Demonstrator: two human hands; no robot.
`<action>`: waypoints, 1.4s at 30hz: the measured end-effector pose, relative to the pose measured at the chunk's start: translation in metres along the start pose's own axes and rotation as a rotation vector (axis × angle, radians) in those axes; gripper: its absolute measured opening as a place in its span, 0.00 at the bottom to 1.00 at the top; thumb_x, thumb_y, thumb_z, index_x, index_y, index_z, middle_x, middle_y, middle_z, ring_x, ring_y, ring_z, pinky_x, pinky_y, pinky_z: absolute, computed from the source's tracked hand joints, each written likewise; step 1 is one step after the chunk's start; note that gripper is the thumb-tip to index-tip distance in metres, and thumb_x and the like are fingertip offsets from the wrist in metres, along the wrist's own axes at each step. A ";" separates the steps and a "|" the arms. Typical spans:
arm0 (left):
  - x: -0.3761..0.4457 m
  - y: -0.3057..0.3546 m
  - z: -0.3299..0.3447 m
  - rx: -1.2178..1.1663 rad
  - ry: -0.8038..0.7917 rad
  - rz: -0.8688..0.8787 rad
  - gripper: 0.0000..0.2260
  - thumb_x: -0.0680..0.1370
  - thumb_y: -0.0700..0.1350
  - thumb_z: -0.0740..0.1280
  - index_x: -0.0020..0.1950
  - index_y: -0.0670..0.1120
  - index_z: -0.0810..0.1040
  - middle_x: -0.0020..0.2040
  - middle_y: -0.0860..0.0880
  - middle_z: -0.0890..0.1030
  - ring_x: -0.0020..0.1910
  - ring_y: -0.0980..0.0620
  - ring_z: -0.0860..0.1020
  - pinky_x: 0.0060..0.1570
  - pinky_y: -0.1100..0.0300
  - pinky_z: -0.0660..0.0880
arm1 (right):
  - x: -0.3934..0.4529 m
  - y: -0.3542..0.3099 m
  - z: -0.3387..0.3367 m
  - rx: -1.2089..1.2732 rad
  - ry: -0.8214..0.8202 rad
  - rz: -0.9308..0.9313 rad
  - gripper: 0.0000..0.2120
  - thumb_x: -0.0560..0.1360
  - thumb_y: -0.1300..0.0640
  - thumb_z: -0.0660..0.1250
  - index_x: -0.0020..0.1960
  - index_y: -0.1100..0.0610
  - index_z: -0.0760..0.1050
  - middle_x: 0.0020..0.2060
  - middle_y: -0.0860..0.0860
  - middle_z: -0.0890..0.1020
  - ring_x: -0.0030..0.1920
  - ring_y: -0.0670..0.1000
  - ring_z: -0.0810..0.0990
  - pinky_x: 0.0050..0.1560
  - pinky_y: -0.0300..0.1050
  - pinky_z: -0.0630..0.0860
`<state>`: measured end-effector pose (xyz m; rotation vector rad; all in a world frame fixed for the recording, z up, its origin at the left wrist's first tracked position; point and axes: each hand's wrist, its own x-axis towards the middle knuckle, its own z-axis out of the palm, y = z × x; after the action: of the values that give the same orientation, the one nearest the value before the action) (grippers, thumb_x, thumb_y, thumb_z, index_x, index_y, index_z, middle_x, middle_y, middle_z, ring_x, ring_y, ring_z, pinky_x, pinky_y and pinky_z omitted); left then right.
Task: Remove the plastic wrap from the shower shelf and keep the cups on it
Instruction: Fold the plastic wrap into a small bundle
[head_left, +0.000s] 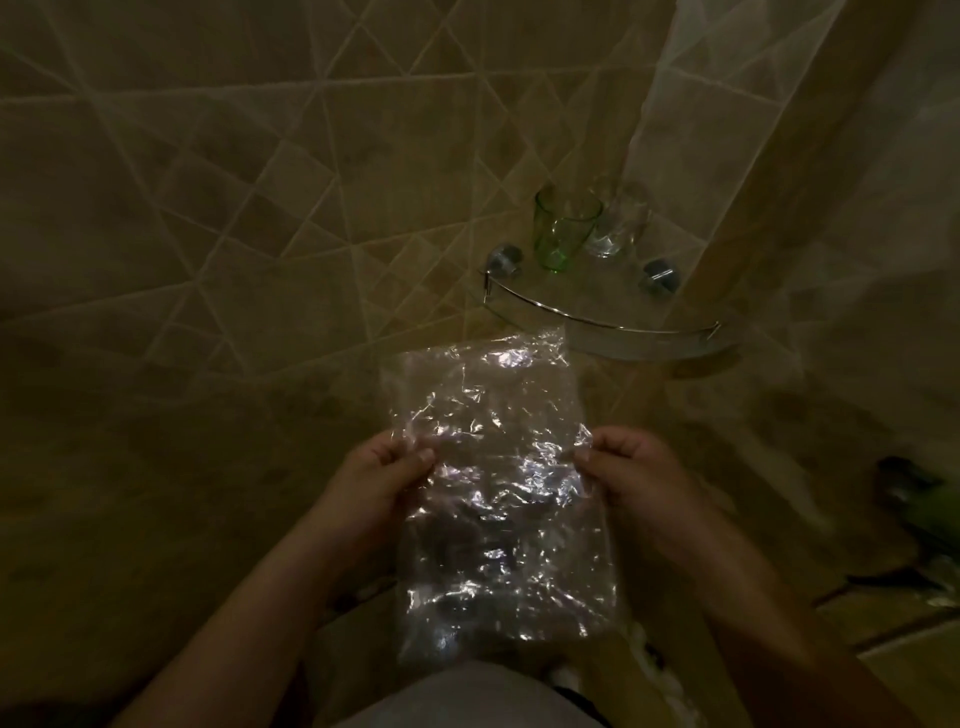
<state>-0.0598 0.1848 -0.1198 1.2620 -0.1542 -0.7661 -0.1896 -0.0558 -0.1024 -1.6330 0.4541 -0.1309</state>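
Observation:
A crinkled sheet of clear plastic wrap (493, 483) hangs stretched in front of me, below the shelf. My left hand (382, 475) pinches its left edge and my right hand (631, 467) pinches its right edge. The glass corner shower shelf (639, 332) with a chrome rail sits in the wall corner, above and right of the wrap. A green glass cup (563, 228) and a clear glass cup (618, 223) stand upright on it, side by side near the back.
Beige tiled walls (234, 208) surround the dim corner. Two chrome brackets (504, 257) hold the shelf to the walls. A green object (930, 509) lies low at the right edge, too dark to identify.

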 end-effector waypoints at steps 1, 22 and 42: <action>-0.001 0.000 -0.004 -0.019 -0.072 -0.026 0.07 0.76 0.39 0.67 0.53 0.39 0.79 0.44 0.38 0.81 0.39 0.44 0.79 0.36 0.55 0.78 | -0.001 0.000 -0.002 0.051 0.002 0.010 0.07 0.73 0.56 0.69 0.44 0.59 0.80 0.30 0.53 0.81 0.30 0.52 0.78 0.31 0.44 0.74; 0.006 -0.002 -0.023 0.091 -0.231 -0.019 0.03 0.72 0.42 0.71 0.42 0.45 0.79 0.37 0.47 0.81 0.32 0.52 0.80 0.30 0.59 0.78 | -0.001 0.016 -0.012 -0.073 -0.216 0.144 0.14 0.71 0.65 0.70 0.53 0.51 0.79 0.40 0.54 0.85 0.37 0.51 0.82 0.31 0.39 0.77; 0.042 -0.200 0.059 -0.577 0.399 -0.691 0.03 0.77 0.39 0.65 0.49 0.43 0.78 0.45 0.43 0.82 0.37 0.51 0.80 0.33 0.61 0.75 | 0.041 0.163 0.027 0.131 0.111 0.600 0.03 0.76 0.64 0.64 0.46 0.58 0.76 0.38 0.55 0.82 0.33 0.49 0.81 0.27 0.38 0.76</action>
<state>-0.1449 0.0941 -0.2918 0.8716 0.8149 -1.0251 -0.1774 -0.0539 -0.2727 -1.3055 0.9791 0.1965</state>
